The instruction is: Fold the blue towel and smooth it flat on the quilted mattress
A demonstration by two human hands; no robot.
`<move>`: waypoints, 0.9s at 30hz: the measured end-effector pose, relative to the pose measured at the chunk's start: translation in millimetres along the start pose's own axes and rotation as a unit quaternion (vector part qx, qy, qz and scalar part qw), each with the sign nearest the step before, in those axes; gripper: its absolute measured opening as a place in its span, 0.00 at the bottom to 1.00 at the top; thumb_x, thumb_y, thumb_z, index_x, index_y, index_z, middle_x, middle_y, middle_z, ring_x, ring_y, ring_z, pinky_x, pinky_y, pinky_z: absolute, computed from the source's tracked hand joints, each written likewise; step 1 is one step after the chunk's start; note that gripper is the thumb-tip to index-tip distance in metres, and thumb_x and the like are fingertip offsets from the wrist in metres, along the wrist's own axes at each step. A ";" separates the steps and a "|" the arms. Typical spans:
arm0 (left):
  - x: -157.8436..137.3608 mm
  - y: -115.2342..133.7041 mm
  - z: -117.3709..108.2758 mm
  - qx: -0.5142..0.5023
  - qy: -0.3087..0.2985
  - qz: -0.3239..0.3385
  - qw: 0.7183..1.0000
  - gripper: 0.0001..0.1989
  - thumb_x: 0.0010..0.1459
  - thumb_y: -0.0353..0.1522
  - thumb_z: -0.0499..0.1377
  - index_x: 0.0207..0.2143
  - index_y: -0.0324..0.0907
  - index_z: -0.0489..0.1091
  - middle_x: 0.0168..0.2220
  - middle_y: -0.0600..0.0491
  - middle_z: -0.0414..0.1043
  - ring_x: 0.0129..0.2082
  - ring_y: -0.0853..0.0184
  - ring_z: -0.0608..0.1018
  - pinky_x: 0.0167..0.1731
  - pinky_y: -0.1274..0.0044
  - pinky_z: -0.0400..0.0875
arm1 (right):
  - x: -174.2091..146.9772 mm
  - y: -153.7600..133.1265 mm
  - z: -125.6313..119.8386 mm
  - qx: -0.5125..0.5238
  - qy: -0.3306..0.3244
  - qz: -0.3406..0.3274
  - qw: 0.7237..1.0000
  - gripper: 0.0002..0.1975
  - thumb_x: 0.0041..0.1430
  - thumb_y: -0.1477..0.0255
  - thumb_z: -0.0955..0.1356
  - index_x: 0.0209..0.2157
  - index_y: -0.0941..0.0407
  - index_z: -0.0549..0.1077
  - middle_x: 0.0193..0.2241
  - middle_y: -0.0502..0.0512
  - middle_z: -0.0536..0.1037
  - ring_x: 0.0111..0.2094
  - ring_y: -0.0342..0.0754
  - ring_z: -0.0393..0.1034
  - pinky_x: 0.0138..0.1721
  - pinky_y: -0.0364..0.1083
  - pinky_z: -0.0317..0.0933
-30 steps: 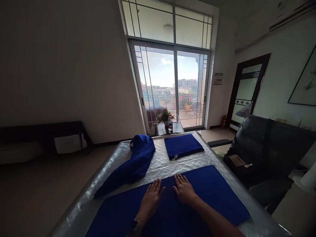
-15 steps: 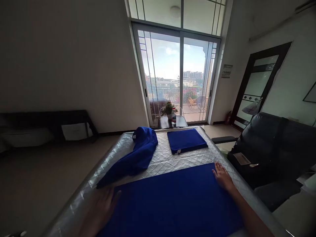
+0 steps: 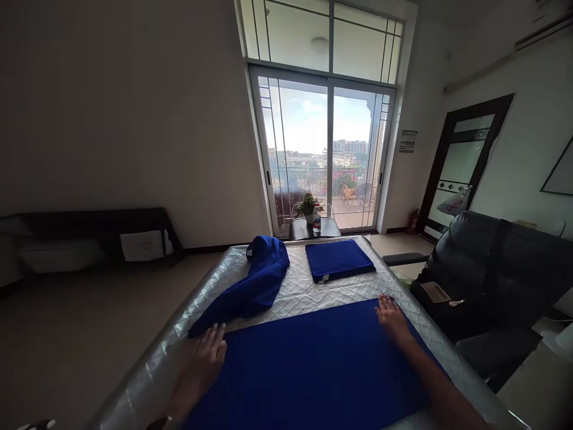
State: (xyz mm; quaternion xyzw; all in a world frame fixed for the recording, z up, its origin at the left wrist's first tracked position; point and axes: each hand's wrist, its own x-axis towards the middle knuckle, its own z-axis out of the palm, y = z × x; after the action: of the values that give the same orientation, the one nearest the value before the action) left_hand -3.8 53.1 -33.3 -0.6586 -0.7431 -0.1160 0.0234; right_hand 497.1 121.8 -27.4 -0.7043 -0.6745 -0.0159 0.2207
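A blue cloth [image 3: 308, 364] lies spread flat across the near part of a table with a silvery quilted cover [image 3: 290, 298]. On the cloth's far left corner rests my left hand [image 3: 203, 358], its fingers stretched out. My right hand [image 3: 393, 318] lies flat near the far right corner, fingers extended. Beyond the cloth, a crumpled blue cloth [image 3: 257, 283] trails toward my left fingertips. Right of it sits a neatly folded blue cloth [image 3: 340, 260] with a small white label at its near edge. The near edge of the spread cloth runs out of view.
A black chair [image 3: 492, 280] stands to the right, with a small flat brown item [image 3: 436, 292] on it. Past the far edge are a small dark table [image 3: 295, 229], a potted plant [image 3: 308, 206] and a bottle [image 3: 317, 220]. A dark low bench-like piece [image 3: 101, 224] stands at left.
My left hand has moved forward and right onto the cloth's corner. My right hand has shifted slightly left. The view has tilted up a little.
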 end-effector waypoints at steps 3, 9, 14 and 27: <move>6.5 62.9 5.9 -0.033 0.004 0.100 0.994 0.30 0.66 0.33 0.36 0.64 0.27 0.57 0.67 0.36 0.58 0.68 0.56 0.61 0.67 0.60 0.56 | -4.7 -43.8 7.8 0.030 -0.083 -0.112 0.990 0.28 0.65 0.67 0.54 0.63 0.59 0.65 0.66 0.62 0.61 0.68 0.48 0.51 0.68 0.48 0.42; 12.4 184.2 45.3 -0.079 -0.032 0.217 0.972 0.32 0.67 0.45 0.38 0.65 0.38 0.58 0.68 0.45 0.58 0.69 0.60 0.58 0.69 0.65 0.55 | -31.5 -133.5 56.8 0.092 -0.160 -0.251 0.950 0.31 0.65 0.65 0.56 0.67 0.59 0.56 0.68 0.60 0.57 0.69 0.52 0.48 0.70 0.52 0.43; 10.5 195.0 68.5 -0.119 -0.044 0.199 0.972 0.35 0.67 0.47 0.37 0.67 0.37 0.53 0.69 0.43 0.55 0.69 0.57 0.57 0.68 0.59 0.57 | -38.1 -136.2 84.3 0.099 -0.156 -0.278 0.943 0.32 0.67 0.63 0.55 0.69 0.57 0.47 0.70 0.60 0.50 0.70 0.55 0.43 0.70 0.58 0.43; 18.1 158.6 85.9 -0.040 0.007 0.197 0.979 0.32 0.67 0.47 0.41 0.65 0.39 0.58 0.68 0.44 0.58 0.68 0.57 0.60 0.66 0.60 0.60 | -25.4 -105.1 70.3 0.071 -0.156 -0.215 0.961 0.32 0.68 0.59 0.52 0.68 0.59 0.51 0.69 0.59 0.54 0.70 0.51 0.45 0.70 0.54 0.42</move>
State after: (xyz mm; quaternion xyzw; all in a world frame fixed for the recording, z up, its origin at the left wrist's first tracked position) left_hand 160.0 105.0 -91.0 -0.7919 -0.5932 -0.1430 0.0247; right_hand 374.8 120.4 -68.5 -0.5188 -0.8357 0.0950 0.1531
